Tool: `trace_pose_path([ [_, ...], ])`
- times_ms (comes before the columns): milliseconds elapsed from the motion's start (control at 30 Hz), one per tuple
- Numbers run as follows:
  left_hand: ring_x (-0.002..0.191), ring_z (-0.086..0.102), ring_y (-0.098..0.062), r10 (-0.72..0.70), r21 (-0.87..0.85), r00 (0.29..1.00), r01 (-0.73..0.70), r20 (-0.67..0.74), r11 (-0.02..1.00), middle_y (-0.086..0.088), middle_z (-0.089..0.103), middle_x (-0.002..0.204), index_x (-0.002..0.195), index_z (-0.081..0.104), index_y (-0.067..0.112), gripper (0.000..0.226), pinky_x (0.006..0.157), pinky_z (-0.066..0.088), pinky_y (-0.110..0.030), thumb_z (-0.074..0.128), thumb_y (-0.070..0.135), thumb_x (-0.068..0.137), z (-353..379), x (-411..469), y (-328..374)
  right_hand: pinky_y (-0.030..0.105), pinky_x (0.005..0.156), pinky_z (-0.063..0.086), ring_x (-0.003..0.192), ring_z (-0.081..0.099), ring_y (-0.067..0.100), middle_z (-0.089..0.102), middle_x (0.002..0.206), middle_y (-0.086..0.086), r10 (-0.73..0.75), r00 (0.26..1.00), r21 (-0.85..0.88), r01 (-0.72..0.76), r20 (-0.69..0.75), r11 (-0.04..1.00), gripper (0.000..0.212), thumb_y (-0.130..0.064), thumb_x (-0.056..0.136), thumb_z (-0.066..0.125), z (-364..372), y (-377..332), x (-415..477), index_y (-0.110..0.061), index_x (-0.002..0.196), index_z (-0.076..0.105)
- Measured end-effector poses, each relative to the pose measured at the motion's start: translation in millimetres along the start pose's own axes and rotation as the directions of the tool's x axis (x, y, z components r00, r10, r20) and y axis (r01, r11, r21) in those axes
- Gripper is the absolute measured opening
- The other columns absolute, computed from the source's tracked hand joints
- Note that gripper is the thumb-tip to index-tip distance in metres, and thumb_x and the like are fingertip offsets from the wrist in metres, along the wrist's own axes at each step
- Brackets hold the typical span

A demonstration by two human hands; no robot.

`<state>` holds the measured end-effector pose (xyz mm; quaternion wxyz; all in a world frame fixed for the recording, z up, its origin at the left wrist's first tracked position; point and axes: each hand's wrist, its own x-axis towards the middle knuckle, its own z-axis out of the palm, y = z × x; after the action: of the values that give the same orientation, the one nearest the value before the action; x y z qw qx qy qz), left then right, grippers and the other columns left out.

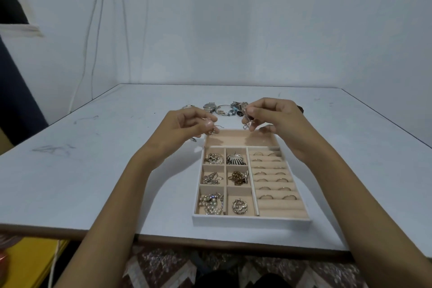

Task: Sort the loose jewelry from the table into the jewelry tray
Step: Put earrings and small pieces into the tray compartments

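The jewelry tray (251, 218) lies on the table in front of me, white outside and beige inside. Its small left compartments hold chains, pearls and brooches; its right ring rolls hold several rings. The long far compartment (233, 139) looks bare. My left hand (189, 127) hovers above the tray's far left corner, fingers pinched on a small silvery piece (212, 131). My right hand (272, 121) is over the far compartment, pinching another small silvery dangling piece (247, 121). Loose jewelry (230, 110) lies beyond the tray.
A watch (209, 106), a ring-shaped bangle (222, 109) and small mixed pieces lie in a row behind the tray. A thin bracelet (188, 106) sits further left. The white table (93, 170) ends at a wall behind; its near edge is just below the tray.
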<state>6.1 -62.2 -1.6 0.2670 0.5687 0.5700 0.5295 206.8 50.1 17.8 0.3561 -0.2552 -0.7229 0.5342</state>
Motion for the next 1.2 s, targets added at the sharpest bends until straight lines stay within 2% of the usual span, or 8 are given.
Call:
trace_pose_path([
  [200,0.097,0.068,-0.011,-0.006,0.038,0.996,0.003,0.084,0.999,-0.001,0.075,0.097,0.09,0.072,0.008,0.022,0.092,0.047,-0.026,0.072,0.027,0.078,3,-18,-1,0.023,0.058,0.045,0.064,0.06,0.014,0.071,0.08,0.007,0.036,0.997,0.064,-0.032,-0.068,0.997,0.01,-0.012,0.091,0.062,0,2,-6,-0.005,0.094,0.069],
  [267,0.105,0.064,-0.01,0.007,0.119,0.988,-0.026,0.154,0.993,0.003,0.072,0.105,0.088,0.074,0.007,0.019,0.099,0.042,-0.03,0.075,0.023,0.078,1,-22,-4,0.022,0.056,0.045,0.063,0.06,0.014,0.071,0.08,0.007,0.049,0.995,0.069,-0.043,-0.083,0.997,0.01,-0.013,0.09,0.063,-1,2,-6,-0.006,0.094,0.069],
  [467,0.122,0.046,0.004,-0.042,0.282,0.968,-0.03,0.246,0.959,0.019,0.061,0.121,0.079,0.079,0.016,0.017,0.103,0.026,-0.021,0.083,0.027,0.066,3,-25,-13,0.021,0.055,0.046,0.063,0.06,0.015,0.071,0.081,0.008,0.05,0.995,0.063,-0.045,-0.081,0.997,0.012,-0.014,0.09,0.063,-1,3,-5,-0.005,0.095,0.07],
  [700,0.119,0.046,0.011,-0.04,0.292,0.976,-0.025,0.213,0.956,0.02,0.055,0.128,0.096,0.074,0.027,0.031,0.1,0.028,-0.016,0.084,0.03,0.067,1,-23,-13,0.021,0.055,0.045,0.062,0.059,0.015,0.071,0.081,0.009,0.043,0.997,0.057,-0.039,-0.07,0.998,0.011,-0.014,0.09,0.063,0,3,-7,-0.006,0.093,0.07],
  [800,0.117,0.05,0.006,-0.023,0.293,0.99,-0.019,0.138,0.956,0.019,0.061,0.122,0.105,0.069,0.03,0.037,0.1,0.033,-0.021,0.069,0.05,0.074,-1,-19,-19,0.024,0.056,0.044,0.063,0.059,0.016,0.071,0.081,0.009,0.037,0.998,0.058,-0.035,-0.05,0.998,0.009,-0.013,0.09,0.063,1,3,-7,-0.007,0.091,0.07],
  [867,0.118,0.05,0.001,-0.022,0.352,0.999,0.008,0.036,0.936,0.017,0.061,0.122,0.112,0.065,0.032,0.03,0.1,0.035,-0.026,0.061,0.046,0.086,-4,-15,-29,0.026,0.057,0.043,0.063,0.059,0.016,0.07,0.081,0.009,0.032,0.999,0.038,-0.031,-0.011,0.999,0.011,-0.014,0.09,0.063,2,4,-7,-0.006,0.093,0.07],
  [1033,0.136,0.036,-0.018,-0.075,0.742,0.996,0.09,-0.053,0.664,-0.001,0.043,0.146,0.139,0.042,0.016,0.042,0.111,0.028,-0.033,0.042,0.03,0.099,-6,-11,-48,0.024,0.054,0.038,0.062,0.055,0.017,0.072,0.084,0.01,0.04,0.989,-0.08,-0.029,0.141,0.996,0.012,-0.014,0.09,0.064,1,2,-11,-0.004,0.093,0.07],
  [1200,0.146,0.012,-0.012,-0.219,0.836,0.975,0.15,-0.037,0.528,0.002,0.018,0.159,0.15,0.024,0.019,0.05,0.119,0.006,-0.038,0.024,0.036,0.103,2,-11,-52,0.024,0.057,0.04,0.065,0.056,0.016,0.074,0.085,0.009,0.061,0.933,-0.194,0.01,0.356,0.981,0.012,-0.017,0.087,0.068,0,-4,-18,-0.006,0.09,0.073],
])
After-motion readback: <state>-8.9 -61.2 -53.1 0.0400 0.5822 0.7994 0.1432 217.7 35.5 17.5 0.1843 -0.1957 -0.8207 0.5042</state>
